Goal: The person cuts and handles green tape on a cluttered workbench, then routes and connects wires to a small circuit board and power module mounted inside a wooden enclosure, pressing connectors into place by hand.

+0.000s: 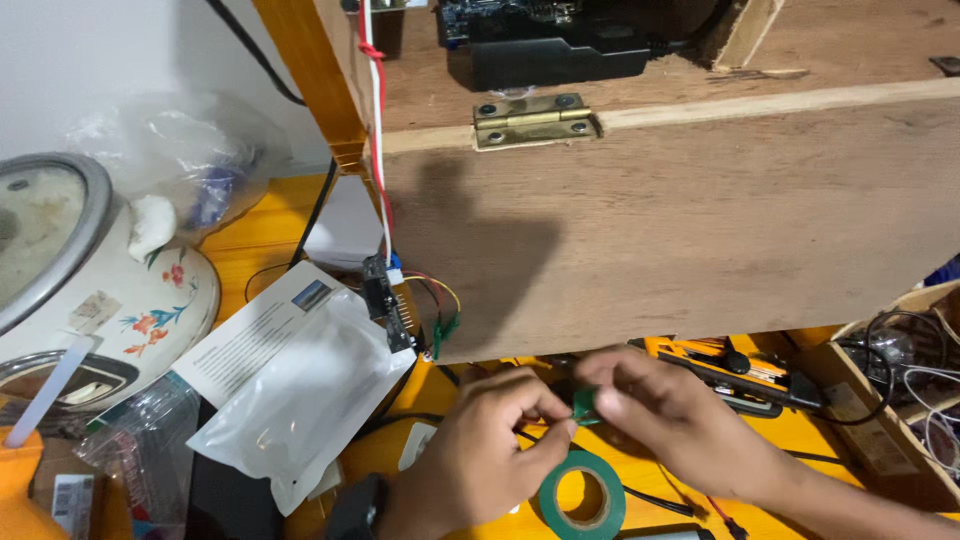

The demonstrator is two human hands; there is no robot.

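My left hand (pixel 480 455) and my right hand (pixel 665 415) meet low in the head view, over a yellow table. Their fingertips pinch a small strip of green tape (pixel 584 403) around a thin black wire (pixel 655 497) that trails off to the right. A roll of green electrical tape (pixel 583 496) lies flat on the table just below the hands, partly behind my left thumb. What is under the strip is hidden by my fingers.
A hinged wooden flap (pixel 680 230) hangs down above the hands, with a brass hinge (pixel 533 118). A small circuit board (pixel 388 300) with coloured wires hangs at its left edge. A white plastic pouch (pixel 300 400), a floral rice cooker (pixel 100 290) and orange-black tools (pixel 730 375) surround the hands.
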